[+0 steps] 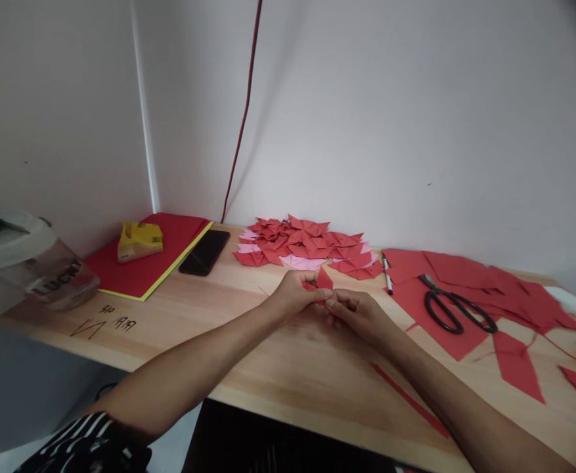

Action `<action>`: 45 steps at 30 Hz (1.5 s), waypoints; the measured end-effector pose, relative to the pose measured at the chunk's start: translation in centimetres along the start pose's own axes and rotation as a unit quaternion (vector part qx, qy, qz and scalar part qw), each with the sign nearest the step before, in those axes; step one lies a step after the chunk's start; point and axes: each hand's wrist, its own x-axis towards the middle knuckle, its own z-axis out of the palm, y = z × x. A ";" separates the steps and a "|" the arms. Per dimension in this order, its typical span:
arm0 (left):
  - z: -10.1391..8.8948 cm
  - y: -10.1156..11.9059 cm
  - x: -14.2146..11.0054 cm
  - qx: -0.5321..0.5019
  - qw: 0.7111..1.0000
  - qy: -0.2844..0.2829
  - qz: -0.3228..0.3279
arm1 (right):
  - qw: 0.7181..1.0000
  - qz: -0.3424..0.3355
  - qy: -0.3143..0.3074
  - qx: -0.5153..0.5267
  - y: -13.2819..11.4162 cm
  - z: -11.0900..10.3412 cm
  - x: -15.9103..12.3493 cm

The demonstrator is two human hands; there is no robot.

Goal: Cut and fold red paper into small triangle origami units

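My left hand [297, 292] and my right hand [354, 310] meet above the middle of the wooden table, both closed on one small folded red paper [324, 279]. Its pointed tip sticks up between my fingers, while the lower part is hidden by them. Just behind the hands lies a pile of folded red and pink paper pieces [310, 240] with pointed corners. A thin red paper strip [410, 401] rests on the table beside my right forearm.
Black-handled scissors [452, 309] lie on red paper sheets [445, 332] at the right, near a marker [387, 274]. Leftward are a phone [205, 252], a red sheet with yellow edging [140, 279], a yellow packet [140, 240] and a clear jug [61, 282]. A red cord [248, 98] hangs along the wall.
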 end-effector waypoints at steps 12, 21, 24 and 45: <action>-0.1 0.4 -0.1 0.008 1.000 -0.017 -0.006 | 1.000 0.000 -0.023 -0.012 -0.9 0.1 -0.1; 0.2 -0.2 0.0 -0.007 0.999 0.041 0.008 | 1.000 0.000 -0.023 -0.009 -0.7 -0.2 0.0; -0.1 0.1 0.2 -0.053 0.998 0.006 -0.018 | 1.000 -0.004 -0.010 0.008 -0.2 -0.3 -0.1; -1.3 -0.4 0.6 -0.059 0.994 -0.053 -0.073 | 0.994 0.026 0.060 0.082 -0.1 -0.4 -0.4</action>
